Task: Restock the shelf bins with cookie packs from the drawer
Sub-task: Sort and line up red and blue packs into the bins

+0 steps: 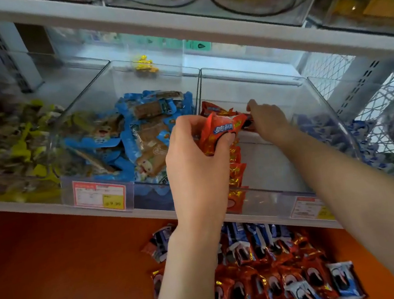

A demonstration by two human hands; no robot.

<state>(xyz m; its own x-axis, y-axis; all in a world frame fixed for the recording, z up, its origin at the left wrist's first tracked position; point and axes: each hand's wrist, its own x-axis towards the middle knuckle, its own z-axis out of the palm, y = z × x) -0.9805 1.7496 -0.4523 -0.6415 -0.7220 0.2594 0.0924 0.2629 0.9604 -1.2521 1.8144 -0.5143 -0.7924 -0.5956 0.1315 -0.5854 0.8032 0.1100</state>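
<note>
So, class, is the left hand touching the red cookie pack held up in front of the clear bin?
Touching. The head view shows the left hand gripping the red cookie pack, with the thumb pressed across its front.

Head camera is looking forward and down, close behind left hand (194, 165) and right hand (269, 119); shelf bin (252, 80) beyond them; drawer (56, 270) under the wrists.

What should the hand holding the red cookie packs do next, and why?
Probably lower the shiny red cookie packs in the left hand into the clear plastic bin, beside the red row that the right hand touches; most of that bin is bare.
</note>
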